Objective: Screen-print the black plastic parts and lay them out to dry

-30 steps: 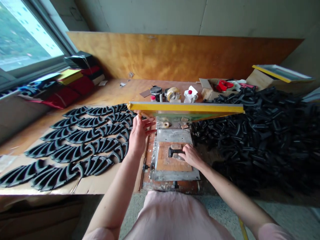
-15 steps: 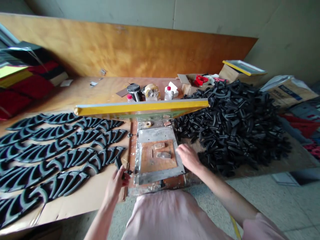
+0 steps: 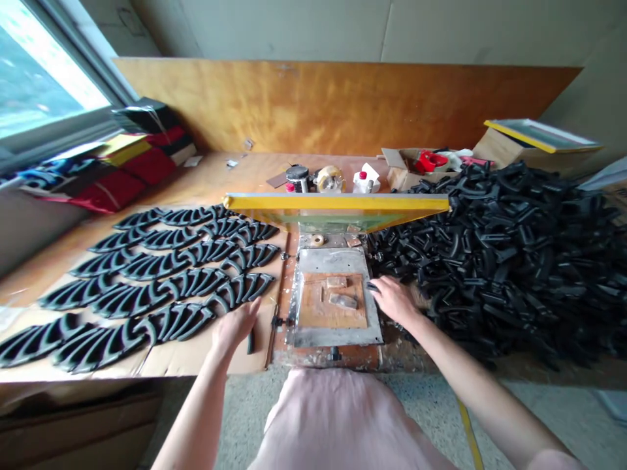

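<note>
My left hand [image 3: 238,324] is over the cardboard at the front end of the rows, its back towards me. A curved black plastic handle [image 3: 251,341] sticks out below its fingers, which are mostly hidden. My right hand [image 3: 393,299] is at the right edge of the metal plate of a printing jig [image 3: 333,261], closed around a black plastic handle whose dark tip [image 3: 373,286] shows at the fingertips. Small clear blocks [image 3: 343,300] lie on the jig's brown middle. Behind it a yellow-edged screen frame [image 3: 337,203] is tilted up.
Rows of curved black handles [image 3: 127,346] lie on cardboard [image 3: 171,358] at left. A large heap of loose black handles [image 3: 470,248] covers the right side. Bottles [image 3: 363,183], a tape roll [image 3: 329,179] and an open carton [image 3: 399,173] stand behind the frame.
My view has turned left. My left hand has moved away from the jig towards the rows with its handle. The right hand stays beside the plate, and a dark tip now shows at its fingers.
</note>
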Available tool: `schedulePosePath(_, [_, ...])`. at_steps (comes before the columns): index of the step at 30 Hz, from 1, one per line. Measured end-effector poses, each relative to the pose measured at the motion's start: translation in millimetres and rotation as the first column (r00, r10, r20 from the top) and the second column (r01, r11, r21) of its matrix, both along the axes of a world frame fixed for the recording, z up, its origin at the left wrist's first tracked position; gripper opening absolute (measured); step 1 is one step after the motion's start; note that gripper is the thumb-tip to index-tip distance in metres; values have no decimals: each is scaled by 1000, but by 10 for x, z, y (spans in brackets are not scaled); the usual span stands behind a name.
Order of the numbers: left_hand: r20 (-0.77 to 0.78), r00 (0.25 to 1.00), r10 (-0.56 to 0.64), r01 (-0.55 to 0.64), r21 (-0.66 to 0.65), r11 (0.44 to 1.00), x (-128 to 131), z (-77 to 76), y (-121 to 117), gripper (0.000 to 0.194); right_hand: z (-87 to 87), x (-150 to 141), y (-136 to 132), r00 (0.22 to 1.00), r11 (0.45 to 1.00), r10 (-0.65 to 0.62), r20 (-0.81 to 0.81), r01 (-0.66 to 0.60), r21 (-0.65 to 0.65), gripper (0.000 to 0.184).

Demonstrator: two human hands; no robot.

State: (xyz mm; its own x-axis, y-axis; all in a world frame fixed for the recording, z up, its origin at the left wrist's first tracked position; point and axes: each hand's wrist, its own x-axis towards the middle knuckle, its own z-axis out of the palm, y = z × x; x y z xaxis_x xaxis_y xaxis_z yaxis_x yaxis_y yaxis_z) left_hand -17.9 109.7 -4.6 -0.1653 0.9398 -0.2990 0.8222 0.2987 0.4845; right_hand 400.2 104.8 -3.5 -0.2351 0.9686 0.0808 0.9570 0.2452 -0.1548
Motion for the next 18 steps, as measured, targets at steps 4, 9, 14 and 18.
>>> schedulePosePath(4, [347, 938, -2, -84, 232, 969, 473, 677, 389, 55, -189, -846, 150, 974, 972, 227, -9, -226, 60, 31])
schedulePosePath(9, [839, 486, -246, -331, 437, 836, 1034, 1324, 654, 60, -411, -1259, 146, 964, 962, 263, 42, -265, 62, 40])
schedulePosePath(14, [868, 391, -305, -342, 444, 828, 1071, 1379, 533, 58, -332, -1125, 1, 970, 965, 242, -6, -241, 101, 47])
schedulePosePath(18, [859, 493, -139, -312, 324, 893, 828, 1008, 71, 54, -159, -428, 111, 970, 983, -3, -243, 47, 176, 37])
